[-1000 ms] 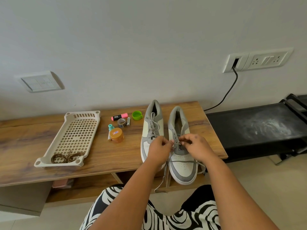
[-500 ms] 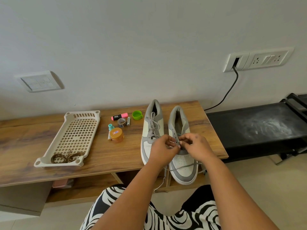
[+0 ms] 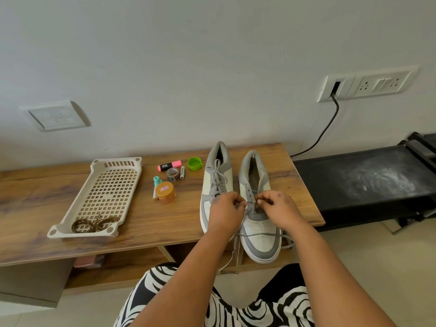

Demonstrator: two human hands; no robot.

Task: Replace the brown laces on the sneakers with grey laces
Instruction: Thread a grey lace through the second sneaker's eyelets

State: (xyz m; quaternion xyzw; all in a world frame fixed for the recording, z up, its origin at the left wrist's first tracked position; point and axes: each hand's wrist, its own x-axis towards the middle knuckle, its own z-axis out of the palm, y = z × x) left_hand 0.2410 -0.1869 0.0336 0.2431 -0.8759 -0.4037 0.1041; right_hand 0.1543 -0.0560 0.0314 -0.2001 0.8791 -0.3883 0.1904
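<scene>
Two grey-and-white sneakers stand side by side on the wooden table (image 3: pixel 146 223), toes toward me. The left sneaker (image 3: pixel 215 178) is fully laced in grey. On the right sneaker (image 3: pixel 258 230) a grey lace (image 3: pixel 257 235) crosses the toe and its ends hang over the table's front edge. My left hand (image 3: pixel 225 214) pinches a lace end at the lower eyelets. My right hand (image 3: pixel 278 210) pinches the lace at the facing eyelet row. The brown laces (image 3: pixel 93 224) lie coiled in the near end of a beige perforated tray (image 3: pixel 106 192).
Left of the shoes lie a pink highlighter (image 3: pixel 169 165), a green cap (image 3: pixel 194 163), a tape roll (image 3: pixel 172 174), a battery (image 3: pixel 182 172), a teal-capped bottle (image 3: pixel 156 181) and an orange jar (image 3: pixel 165 192). A black treadmill (image 3: pixel 363 180) stands right of the table, its cable plugged into a wall socket (image 3: pixel 336 87).
Both hands have edged a little farther up the right sneaker's eyelets, and the fingertips have drawn closer together around the lace. The shoes and tray have not moved.
</scene>
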